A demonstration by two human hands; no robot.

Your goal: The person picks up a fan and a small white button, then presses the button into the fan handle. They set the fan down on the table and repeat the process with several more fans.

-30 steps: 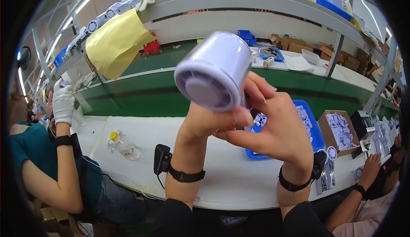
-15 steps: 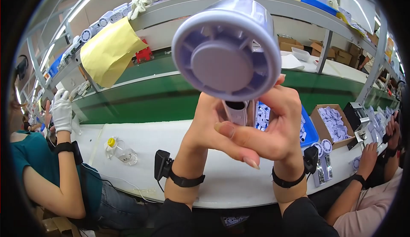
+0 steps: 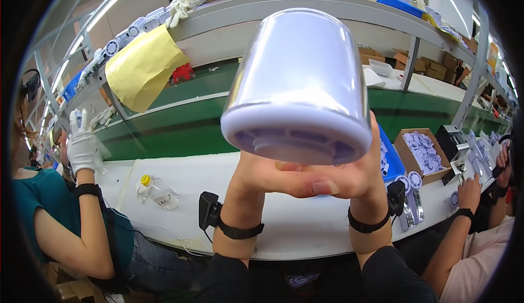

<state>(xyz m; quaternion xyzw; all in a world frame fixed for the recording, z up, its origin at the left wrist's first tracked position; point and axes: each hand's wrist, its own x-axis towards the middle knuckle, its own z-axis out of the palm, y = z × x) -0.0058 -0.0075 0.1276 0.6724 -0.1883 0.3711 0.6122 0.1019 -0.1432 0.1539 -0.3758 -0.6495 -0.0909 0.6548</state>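
A lavender plastic hair-dryer-shaped housing (image 3: 303,74) fills the middle of the view, held up close above the bench. Its glossy cylindrical side faces me, and the spoked round end points down toward me. Beneath it, my left hand (image 3: 256,173) and my right hand (image 3: 357,175) are closed together around the handle. The head of the housing hides the handle and most of the fingers; thumbs and fingertips show just under the rim.
A white bench (image 3: 305,232) holds a yellow-capped bottle (image 3: 164,195), a blue bin (image 3: 390,156), a carton of lavender parts (image 3: 426,153) and similar housings (image 3: 412,207). Behind runs a green belt (image 3: 180,131) under a loaded shelf (image 3: 218,16). A gloved co-worker's hand (image 3: 82,145) is left; another person works right.
The housing has tipped in my hands: its spoked end, which faced me, now points downward, and the shiny side shows. The handle has gone out of sight behind the head.
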